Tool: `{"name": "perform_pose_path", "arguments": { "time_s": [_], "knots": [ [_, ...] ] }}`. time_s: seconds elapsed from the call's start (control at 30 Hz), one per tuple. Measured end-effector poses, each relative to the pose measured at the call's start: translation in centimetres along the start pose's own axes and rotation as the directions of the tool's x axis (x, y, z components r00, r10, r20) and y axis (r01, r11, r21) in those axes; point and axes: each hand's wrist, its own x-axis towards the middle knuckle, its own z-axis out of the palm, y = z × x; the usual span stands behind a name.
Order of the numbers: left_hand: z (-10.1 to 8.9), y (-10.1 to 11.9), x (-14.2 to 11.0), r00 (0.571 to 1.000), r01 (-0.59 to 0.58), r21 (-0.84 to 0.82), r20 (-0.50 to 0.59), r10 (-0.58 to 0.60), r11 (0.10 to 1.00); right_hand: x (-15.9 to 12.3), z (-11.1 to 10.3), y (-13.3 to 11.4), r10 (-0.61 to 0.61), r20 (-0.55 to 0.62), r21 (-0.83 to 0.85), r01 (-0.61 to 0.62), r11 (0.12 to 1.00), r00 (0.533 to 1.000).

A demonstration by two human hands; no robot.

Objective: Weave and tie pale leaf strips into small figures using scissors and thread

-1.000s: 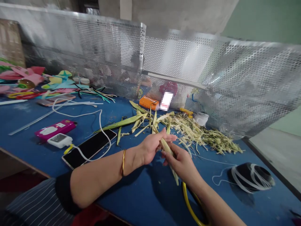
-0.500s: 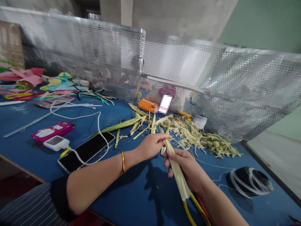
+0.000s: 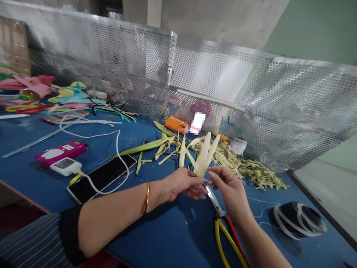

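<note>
Pale corn husk strips (image 3: 205, 158) fan upward from my left hand (image 3: 188, 184), which pinches their lower end between thumb and fingers. My right hand (image 3: 228, 190) meets it at that same end, thumb and forefinger closed on the base of the husk. What lies exactly between the right fingertips is partly hidden. Under the hands, scissors (image 3: 219, 212) with one yellow and one red handle lie on the blue table, blade tips just below the fingers. Loose husk leaves (image 3: 167, 141) are beyond the left hand, and a heap of shredded husk (image 3: 251, 173) is beyond the right.
A black spool (image 3: 297, 219) wound with white twine sits at right. To the left lie a phone (image 3: 104, 176), a white device with a cable (image 3: 66, 166) and a magenta case (image 3: 61, 152). Behind are an orange packet (image 3: 176, 124) and a perforated metal screen (image 3: 212, 70).
The husk, earlier stretched down toward me over the scissors, now stands fanned upward from my fingers. My right hand has moved slightly up and right, leaving the scissor blades uncovered.
</note>
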Motion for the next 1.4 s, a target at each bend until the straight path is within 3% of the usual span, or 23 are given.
{"name": "perform_pose_path", "arguments": {
  "time_s": [0.2, 0.43, 0.57, 0.63, 0.7, 0.8, 0.9, 0.97, 1.0, 1.03, 1.1, 1.2, 1.3, 1.4],
  "knots": [
    [0.4, -0.9, 0.0, 1.000, -0.020, 0.102, 0.018, 0.018, 0.995, -0.2, 0.3, 0.7, -0.038, -0.044, -0.029, 0.037, 0.999, 0.998],
    [0.3, 0.2, 0.0, 0.999, -0.004, -0.059, 0.040, 0.006, 0.998, -0.2, -0.1, 1.1, -0.083, -0.176, -0.051, 0.076, 0.996, 0.981],
    [0.2, 0.9, -0.2, 1.000, 0.021, -0.138, 0.011, -0.019, 0.990, -0.9, 0.1, 0.5, -0.195, -0.180, -0.062, 0.187, 0.980, 0.964],
    [0.1, 1.0, -0.2, 1.000, 0.012, -0.156, -0.004, -0.013, 0.988, -1.3, 0.2, 0.2, -0.313, -0.135, -0.117, 0.298, 0.947, 0.940],
    [0.0, 1.0, 0.0, 0.999, -0.028, -0.164, -0.038, 0.022, 0.986, -1.7, 0.2, -0.1, -0.470, -0.017, -0.210, 0.457, 0.864, 0.882],
    [-0.3, 1.0, 0.2, 0.992, -0.103, -0.177, -0.085, 0.089, 0.979, -2.0, 0.1, -0.2, -0.670, 0.276, -0.360, 0.720, 0.593, 0.690],
    [-0.5, 1.3, 0.2, 0.990, -0.128, -0.254, -0.090, 0.109, 0.959, -2.0, 0.0, 0.3, -0.692, 0.549, -0.453, 0.863, 0.226, 0.469],
    [-0.5, 1.5, 0.1, 0.992, -0.119, -0.315, -0.078, 0.099, 0.942, -1.8, 0.0, 0.6, -0.662, 0.643, -0.453, 0.888, 0.078, 0.386],
    [-0.6, 1.6, 0.1, 0.992, -0.117, -0.337, -0.074, 0.098, 0.934, -1.8, 0.0, 0.8, -0.658, 0.656, -0.445, 0.894, 0.058, 0.369],
    [-0.6, 1.7, 0.1, 0.992, -0.121, -0.351, -0.071, 0.102, 0.928, -1.7, 0.1, 0.9, -0.667, 0.647, -0.439, 0.896, 0.070, 0.369],
    [-0.6, 1.8, 0.1, 0.991, -0.133, -0.366, -0.068, 0.116, 0.921, -1.8, 0.2, 0.9, -0.703, 0.571, -0.425, 0.885, 0.188, 0.424],
    [-0.4, 1.7, 0.0, 0.984, -0.174, -0.351, -0.087, 0.153, 0.920, -2.2, 0.3, 0.5, -0.699, 0.357, -0.366, 0.782, 0.505, 0.619],
    [-0.2, 1.6, -0.1, 0.971, -0.235, -0.296, -0.108, 0.212, 0.926, -2.7, 0.6, 0.0, -0.532, 0.195, -0.250, 0.567, 0.785, 0.824],
    [0.1, 1.6, -0.3, 0.959, -0.278, -0.224, -0.126, 0.255, 0.934, -2.9, 1.3, -0.4, -0.273, 0.204, -0.120, 0.301, 0.946, 0.940]
  ]
}}
